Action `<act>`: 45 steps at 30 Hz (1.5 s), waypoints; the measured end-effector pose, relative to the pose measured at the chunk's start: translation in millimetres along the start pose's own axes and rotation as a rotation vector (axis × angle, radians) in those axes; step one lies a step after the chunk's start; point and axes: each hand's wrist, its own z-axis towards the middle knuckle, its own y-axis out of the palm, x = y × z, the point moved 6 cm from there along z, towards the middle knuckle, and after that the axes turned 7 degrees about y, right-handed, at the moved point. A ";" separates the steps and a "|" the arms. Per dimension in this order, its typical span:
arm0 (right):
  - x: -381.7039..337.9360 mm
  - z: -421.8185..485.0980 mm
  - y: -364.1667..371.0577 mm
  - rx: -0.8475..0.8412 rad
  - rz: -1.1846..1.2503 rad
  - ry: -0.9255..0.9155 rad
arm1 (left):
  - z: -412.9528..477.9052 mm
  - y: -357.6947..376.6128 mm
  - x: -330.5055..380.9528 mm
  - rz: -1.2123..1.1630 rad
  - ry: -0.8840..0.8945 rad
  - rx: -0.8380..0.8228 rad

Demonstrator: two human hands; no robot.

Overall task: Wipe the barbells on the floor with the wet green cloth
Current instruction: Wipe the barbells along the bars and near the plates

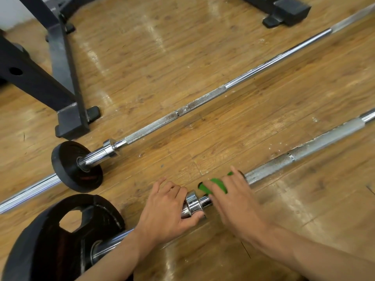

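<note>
Left fingers point(172, 189): curled over the chrome sleeve of the near barbell, thumb underneath, gripping it right against the collar point(193, 201).
Left hand point(162, 211): sits on the sleeve between the collar and the big plate, forearm running back to the bottom edge.
Right fingers point(236, 177): wrapped around the cloth and the bar inside it, closed tight; green shows between them.
Right hand point(235, 199): on the shaft just past the collar, near the left hand but not touching it.
Cloth point(219, 185): green, bunched around the near bar's shaft under the right hand, mostly covered by it.
Near barbell point(304, 153): lies on the floor, running from lower left to the right edge; its rough grip section looks dull and spotted.
Big plate point(50, 240): black, with a grip hole, on the near bar's sleeve at lower left.
Far barbell point(203, 100): lies on the floor roughly parallel to the near one, well apart from both hands.
Small plate point(71, 171): black, on the far bar's sleeve, near the big plate.
Rack point(60, 57): black steel frame, feet on the floor at upper left and top right.
Floor point(284, 209): wood planks, with shiny streaks.
</note>
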 end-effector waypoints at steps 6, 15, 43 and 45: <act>34.7 10.0 -16.4 0.079 -0.044 -0.191 | 1.8 -2.2 1.2 0.015 -0.002 0.013; 106.8 15.3 -37.6 0.099 -0.066 0.226 | 0.1 -2.3 0.3 0.034 0.008 0.031; 38.3 15.9 -12.3 0.053 0.052 0.148 | 2.5 0.8 -2.3 0.044 0.015 0.036; -2.6 13.7 0.4 0.001 0.068 0.037 | 3.0 0.4 -1.9 0.042 0.017 0.044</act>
